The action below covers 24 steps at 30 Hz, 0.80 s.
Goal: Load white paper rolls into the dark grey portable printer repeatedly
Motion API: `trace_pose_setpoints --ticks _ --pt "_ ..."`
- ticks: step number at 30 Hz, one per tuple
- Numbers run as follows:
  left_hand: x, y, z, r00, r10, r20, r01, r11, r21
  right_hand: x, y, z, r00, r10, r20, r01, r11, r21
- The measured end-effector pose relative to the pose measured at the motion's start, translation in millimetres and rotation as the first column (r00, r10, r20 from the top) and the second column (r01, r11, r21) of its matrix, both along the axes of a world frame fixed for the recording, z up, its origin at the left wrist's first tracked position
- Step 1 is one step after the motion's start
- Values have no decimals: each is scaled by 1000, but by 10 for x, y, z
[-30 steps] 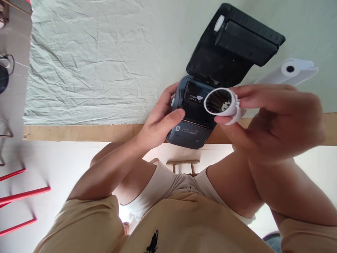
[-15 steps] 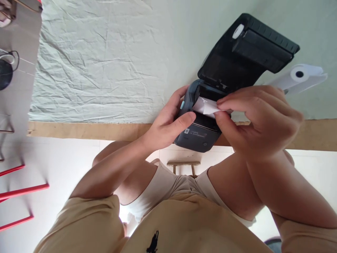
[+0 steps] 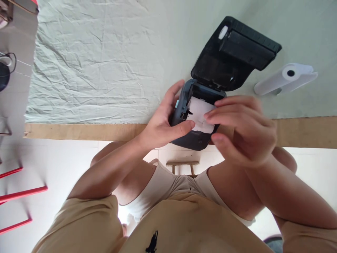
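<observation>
A dark portable label printer (image 3: 184,140) sits at the table's front edge, its black lid (image 3: 216,66) swung up and back. White paper (image 3: 198,109) lies in the printer's bay and spreads over the front of the body. My left hand (image 3: 168,123) grips the printer's left side, the thumb resting on the paper's lower left corner. Over the right part of the paper is my right hand (image 3: 242,123), fingers apart, fingertips touching the sheet's right side. Part of the bay is hidden behind these fingers.
To the right, a white paper roll (image 3: 273,82) stands on the pale green tablecloth (image 3: 105,63) with its loose end sticking out. A wooden table edge (image 3: 79,131) runs along the front. Red bars (image 3: 23,193) and a small wooden stool (image 3: 182,163) are below.
The right fingers have let go of the pinched paper end and spread. The paper now lies flatter, over the printer's front. The printer has shifted slightly left in view.
</observation>
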State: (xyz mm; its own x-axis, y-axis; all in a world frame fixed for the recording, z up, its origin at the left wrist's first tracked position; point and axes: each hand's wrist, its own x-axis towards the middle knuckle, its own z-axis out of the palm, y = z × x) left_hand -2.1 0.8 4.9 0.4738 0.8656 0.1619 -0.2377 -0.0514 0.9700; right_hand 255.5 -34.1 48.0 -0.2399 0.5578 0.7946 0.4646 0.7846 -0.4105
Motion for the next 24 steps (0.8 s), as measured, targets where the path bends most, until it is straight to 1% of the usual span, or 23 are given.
trace_pose_setpoints --ticks 2,3,5,6,8,10,12,15,17,20,21,24 --pt "41 -44 24 999 26 -22 -27 999 -40 -14 25 -73 990 -93 -109 94 996 -2" --pt "50 -48 22 999 23 -28 -24 999 -40 -10 30 -108 979 -136 -153 133 991 -33" --pt "45 -25 0 1000 -21 -22 21 1000 -10 20 31 -168 952 -210 -222 185 974 -129" --pt "35 -6 -13 998 -58 -25 58 998 -12 43 30 -190 944 -232 -233 191 964 -183" --pt "7 22 -34 994 -105 -40 103 994 -40 92 40 -216 952 -213 -220 149 950 -274" --pt "-16 26 -46 990 -130 -52 126 990 -64 126 73 -226 975 -134 -178 72 946 -316" --pt "-30 14 -57 989 -143 -45 141 989 -42 129 122 -234 973 -93 -210 29 957 -289" --pt "-42 0 -58 994 -104 -31 104 995 4 107 172 -249 927 -115 -356 54 983 -177" --pt "-45 -3 -26 995 -91 -33 91 996 2 110 162 -256 910 -140 -391 72 980 -184" --pt "-37 -27 88 997 -68 -36 67 997 -40 146 102 -266 940 -174 -294 68 938 -339" --pt "-30 -44 135 998 -48 -39 45 997 -65 157 83 -272 953 -157 -259 50 924 -379" --pt "2 -104 250 1000 -14 -16 12 990 -139 167 52 -295 987 -53 -152 -13 913 -407"
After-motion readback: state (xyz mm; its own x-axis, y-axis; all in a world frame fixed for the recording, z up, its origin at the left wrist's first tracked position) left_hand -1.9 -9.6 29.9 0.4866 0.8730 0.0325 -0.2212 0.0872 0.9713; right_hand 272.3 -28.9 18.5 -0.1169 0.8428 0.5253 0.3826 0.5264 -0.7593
